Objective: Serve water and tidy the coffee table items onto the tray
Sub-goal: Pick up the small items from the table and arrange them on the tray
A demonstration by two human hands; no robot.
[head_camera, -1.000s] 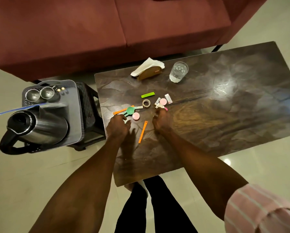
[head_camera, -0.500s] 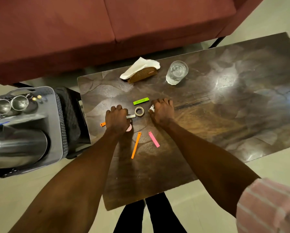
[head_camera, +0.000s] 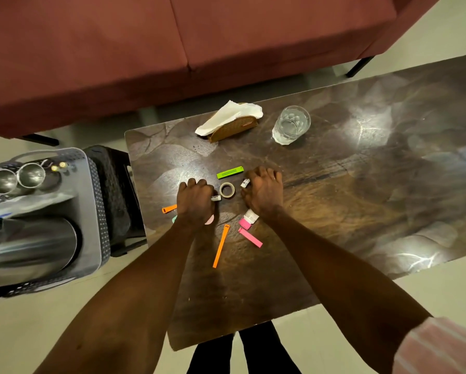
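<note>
The small items lay in the middle of the coffee table [head_camera: 334,201]: a tape roll [head_camera: 227,190], a green strip [head_camera: 230,172], an orange stick [head_camera: 220,249] and a pink strip [head_camera: 250,237]. The left hand [head_camera: 195,203] had its fingers curled around a small white piece, and the right hand [head_camera: 264,191] pinched another one, probably to gather them before carrying. The glass [head_camera: 291,125] held water near the napkin holder [head_camera: 233,128]. The grey tray [head_camera: 90,211], on a stool beside the table, held two steel cups [head_camera: 16,179] and a steel jug [head_camera: 29,247].
</note>
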